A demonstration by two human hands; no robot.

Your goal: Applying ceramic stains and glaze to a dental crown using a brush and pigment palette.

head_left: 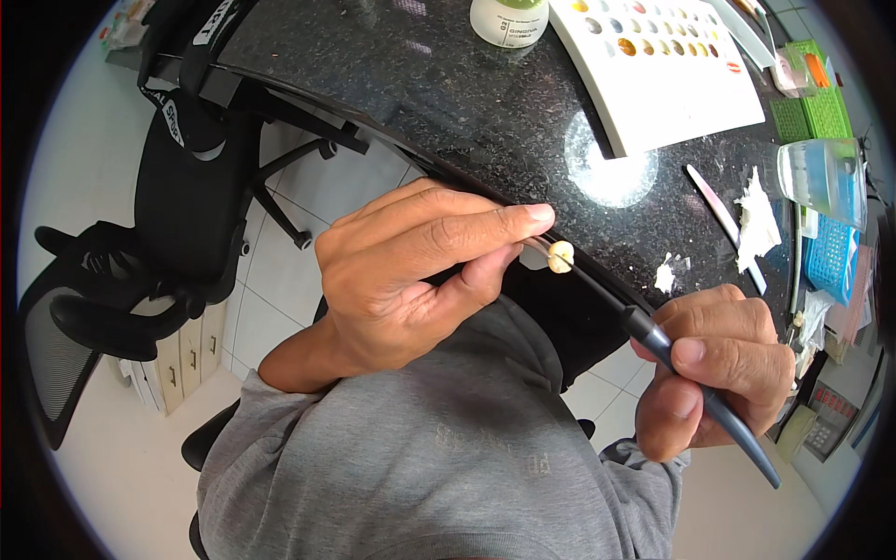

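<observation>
Between thumb and fingers, my left hand [425, 266] pinches a thin metal holder, mostly hidden by the fingers. At its end sits a small cream-coloured dental crown [560, 257]. My right hand [723, 369] grips a fine brush [644, 329] with a dark blue-grey handle, its slim end pointing to the crown. The brush tip meets or nearly meets the crown's lower right side; I cannot tell if they touch. Both hands are held above my lap, at the near edge of the dark speckled table [420, 89].
A white palette [672, 103] with coloured wells lies beyond the hands, beside a white jar [509, 23]. Crumpled tissue [758, 219] and a pale slim tool [714, 205] lie to the right. Farther right stand a glass of water [821, 177] and a blue basket [831, 257]. A black office chair [191, 177] stands left.
</observation>
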